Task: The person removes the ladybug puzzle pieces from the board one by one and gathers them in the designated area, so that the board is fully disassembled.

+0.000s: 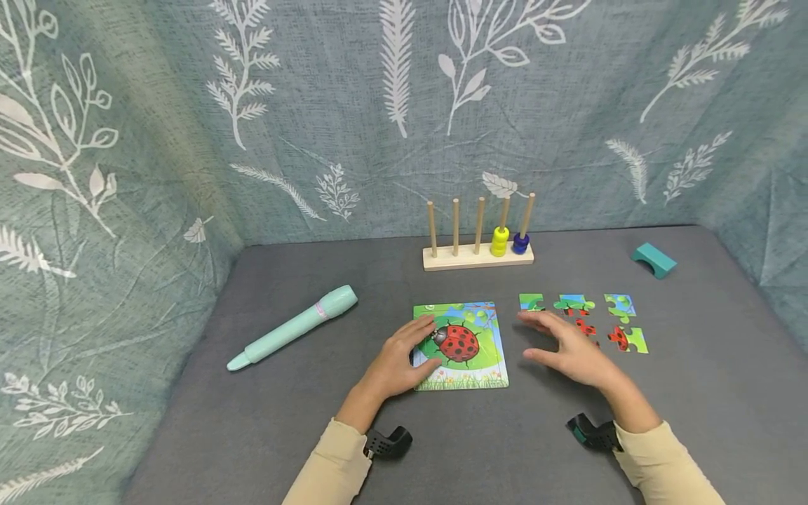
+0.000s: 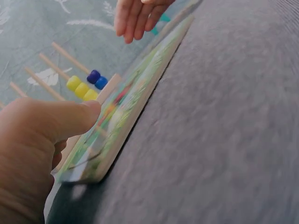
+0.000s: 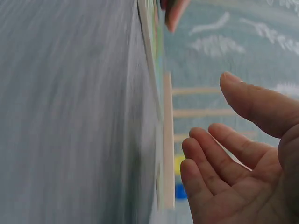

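Observation:
A square ladybug puzzle board [image 1: 482,361] lies on the table in the middle of the head view. My left hand [image 1: 394,365] is at its left side, fingers and thumb stretched over the picture and fairly straight. In the left wrist view the thumb [image 2: 74,119] overlaps the board's surface. To the right of the board, my right hand [image 1: 571,351] is held with fingers extended and thumb apart, holding nothing. Loose jigsaw pieces [image 1: 621,304] with green, blue and red print lie around its far side, some partly hidden behind the fingers.
Behind the board stands a wooden peg stand [image 1: 457,261] with yellow beads [image 1: 499,243] and dark blue beads [image 1: 520,243] on two pegs. A mint-green pen-shaped thing [image 1: 290,330] lies at left. A teal arch block [image 1: 654,260] sits at the far right. Patterned cloth hangs behind.

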The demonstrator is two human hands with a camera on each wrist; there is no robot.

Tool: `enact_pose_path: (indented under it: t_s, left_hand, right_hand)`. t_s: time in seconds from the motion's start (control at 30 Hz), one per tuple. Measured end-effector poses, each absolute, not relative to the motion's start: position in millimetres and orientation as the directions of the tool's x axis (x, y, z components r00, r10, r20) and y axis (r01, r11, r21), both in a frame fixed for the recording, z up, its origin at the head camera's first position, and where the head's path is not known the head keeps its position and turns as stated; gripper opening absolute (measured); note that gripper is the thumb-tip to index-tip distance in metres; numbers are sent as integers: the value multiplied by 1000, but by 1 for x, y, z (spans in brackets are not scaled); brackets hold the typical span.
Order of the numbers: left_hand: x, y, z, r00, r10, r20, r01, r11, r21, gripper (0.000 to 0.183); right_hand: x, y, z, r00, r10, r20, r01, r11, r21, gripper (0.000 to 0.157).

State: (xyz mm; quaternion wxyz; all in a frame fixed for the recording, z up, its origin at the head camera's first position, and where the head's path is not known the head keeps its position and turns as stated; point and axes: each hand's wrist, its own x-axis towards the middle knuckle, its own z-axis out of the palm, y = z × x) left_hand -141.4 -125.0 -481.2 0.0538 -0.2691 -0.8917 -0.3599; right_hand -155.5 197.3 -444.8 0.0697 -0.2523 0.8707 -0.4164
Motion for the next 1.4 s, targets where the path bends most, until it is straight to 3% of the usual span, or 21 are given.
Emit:
enact_pose_path:
  t_s: [0.43,0.73,0.93,1.4]
  left_hand:
    - [-134,-139,-479,-878,439,192,468,700,540,75]
    - [-132,-137,-479,-884,435,170,457,728,512,73]
    - [-132,-137,-479,-880,441,178,466,723,510,72]
    - [-135,-141,-481,-877,444,184,472,723,504,72]
  right_hand:
    - [-164,126,-448,-803,-582,132,-422,399,-814,56]
    - [-165,86,-451,-803,-589,88,-433,477,-765,54]
    - [-163,79,-463,-794,-590,143,-515,529,-675,49]
    - [-164,73,-469,-779,-602,177,-551,521,-652,45]
